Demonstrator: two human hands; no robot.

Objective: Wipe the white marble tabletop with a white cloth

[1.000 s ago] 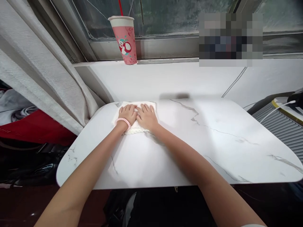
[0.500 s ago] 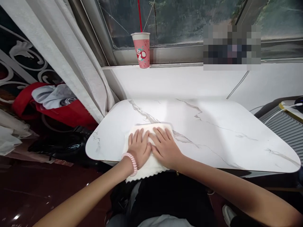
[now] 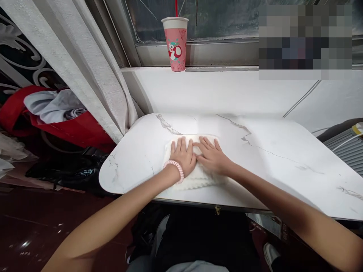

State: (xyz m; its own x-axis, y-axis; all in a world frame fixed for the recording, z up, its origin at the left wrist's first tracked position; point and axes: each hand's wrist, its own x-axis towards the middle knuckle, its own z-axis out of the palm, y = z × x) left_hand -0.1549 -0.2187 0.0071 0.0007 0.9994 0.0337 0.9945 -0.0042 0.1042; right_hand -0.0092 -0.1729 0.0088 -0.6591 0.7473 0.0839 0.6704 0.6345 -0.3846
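A cream-white cloth (image 3: 195, 180) with a scalloped edge lies spread on the white marble-patterned tabletop (image 3: 272, 166). My left hand (image 3: 183, 155) presses flat on its left half, fingers stretched toward the window. A pink coiled band (image 3: 176, 166) circles that wrist. On the cloth's right half rests my right hand (image 3: 213, 155), palm down with the fingers extended. The two hands touch or nearly touch at the thumbs. Parts of the cloth are hidden beneath them.
A pink paper cup (image 3: 176, 49) with a red straw stands on the window ledge behind the table. To the left hang a pale curtain (image 3: 93, 71) and a red bag (image 3: 76, 130) with light fabric in it. A grey ribbed object (image 3: 344, 148) sits at the right.
Both hands have slid the cloth away from the table's front edge and slightly right; its near edge now lies on the tabletop. The camera view has shifted a little.
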